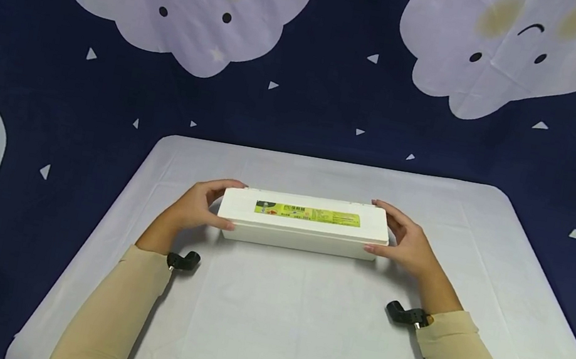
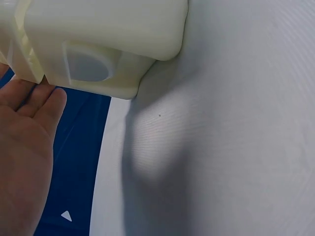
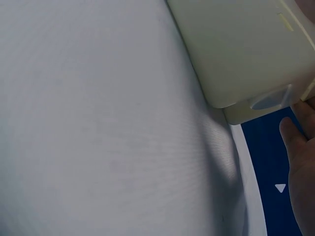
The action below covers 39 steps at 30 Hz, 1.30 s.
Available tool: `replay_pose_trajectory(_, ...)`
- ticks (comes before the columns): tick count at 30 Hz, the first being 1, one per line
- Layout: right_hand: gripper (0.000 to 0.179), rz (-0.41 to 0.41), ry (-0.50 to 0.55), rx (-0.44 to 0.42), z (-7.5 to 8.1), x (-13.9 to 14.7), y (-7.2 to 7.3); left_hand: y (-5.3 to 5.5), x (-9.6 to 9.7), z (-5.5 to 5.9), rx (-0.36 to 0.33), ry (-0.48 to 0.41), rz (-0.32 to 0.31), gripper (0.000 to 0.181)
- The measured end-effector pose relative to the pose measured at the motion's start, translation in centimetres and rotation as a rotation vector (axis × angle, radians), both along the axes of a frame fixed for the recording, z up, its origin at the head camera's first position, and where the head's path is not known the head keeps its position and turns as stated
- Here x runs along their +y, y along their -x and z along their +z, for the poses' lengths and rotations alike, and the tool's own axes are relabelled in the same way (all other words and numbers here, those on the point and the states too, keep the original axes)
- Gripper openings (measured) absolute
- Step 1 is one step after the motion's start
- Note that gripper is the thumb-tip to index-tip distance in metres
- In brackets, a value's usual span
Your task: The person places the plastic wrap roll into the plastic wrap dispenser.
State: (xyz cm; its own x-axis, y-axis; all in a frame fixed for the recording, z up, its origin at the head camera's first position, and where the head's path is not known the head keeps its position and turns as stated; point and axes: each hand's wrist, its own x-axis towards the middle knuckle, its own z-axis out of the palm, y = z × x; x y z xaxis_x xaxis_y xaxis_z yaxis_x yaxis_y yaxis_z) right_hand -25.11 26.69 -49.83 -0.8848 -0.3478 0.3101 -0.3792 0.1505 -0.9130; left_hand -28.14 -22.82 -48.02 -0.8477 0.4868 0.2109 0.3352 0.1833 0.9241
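A long white cling film box (image 1: 300,240) lies crosswise over the white table, its lid down and a yellow-green label (image 1: 308,213) on top. My left hand (image 1: 198,204) grips its left end, thumb along the near side and fingers round the far edge. At the right end my right hand (image 1: 410,243) holds it the same way. The left wrist view shows the box's end (image 2: 98,29) with a rounded recess, the fingers of the left hand (image 2: 24,147) by the lid seam. In the right wrist view, fingers of the right hand (image 3: 304,157) reach the opposite end (image 3: 241,54).
A white cloth covers the table (image 1: 291,332), whose far edge lies behind the box. Beyond hangs a dark blue fabric (image 1: 319,127) with pale clouds and small triangles. Black wrist-worn pieces (image 1: 184,260) stick out at both sleeve cuffs, over the table.
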Motion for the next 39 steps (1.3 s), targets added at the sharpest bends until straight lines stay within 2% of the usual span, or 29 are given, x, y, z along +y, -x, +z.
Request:
replay_pose_trajectory(17,0.104,-0.006,-0.016,-0.022,-0.21,0.08,-0.13,-0.34,0.11,-0.33,-0.011,0.003,-0.013,0.088)
replay_pose_trajectory(27,0.107,-0.033,-0.089,-0.022,-0.15,0.17,-0.08,-0.13,0.13,-0.48,-0.004,-0.017,-0.031,0.095)
replay_pose_trajectory(35,0.109,-0.027,-0.111,-0.015,-0.17,0.21,-0.16,-0.23,0.1,-0.32,-0.028,-0.006,-0.035,0.096)
replay_pose_trajectory(39,0.108,-0.028,-0.117,-0.021,-0.36,0.26,-0.21,-0.18,0.06,-0.36,-0.033,0.01,-0.057,0.098)
